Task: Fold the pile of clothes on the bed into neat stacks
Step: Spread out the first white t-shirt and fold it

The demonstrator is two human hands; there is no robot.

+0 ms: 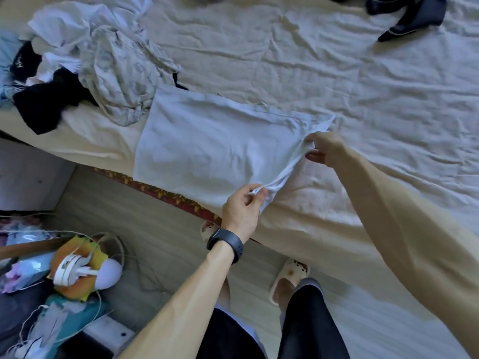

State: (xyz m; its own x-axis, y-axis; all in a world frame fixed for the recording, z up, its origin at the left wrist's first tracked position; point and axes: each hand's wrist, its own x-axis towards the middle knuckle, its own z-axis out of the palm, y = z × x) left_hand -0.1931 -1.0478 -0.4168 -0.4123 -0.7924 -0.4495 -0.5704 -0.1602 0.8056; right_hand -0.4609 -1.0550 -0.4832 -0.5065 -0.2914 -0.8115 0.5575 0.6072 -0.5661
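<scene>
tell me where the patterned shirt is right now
In the head view the patterned shirt lies crumpled on the bed at upper left, between the black garment and the flat white shirt.

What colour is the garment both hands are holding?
White, plain, with no print; the garment shows best in the head view, spread on the bed.

Dark garment [412,16] top right is cut off by the top edge; clothes pile [77,60] runs off the left edge. Fingertips of right hand [329,149] are hidden in white shirt [207,141] fabric. Floor clutter [64,275] btm left is too blurred to ID.
</scene>
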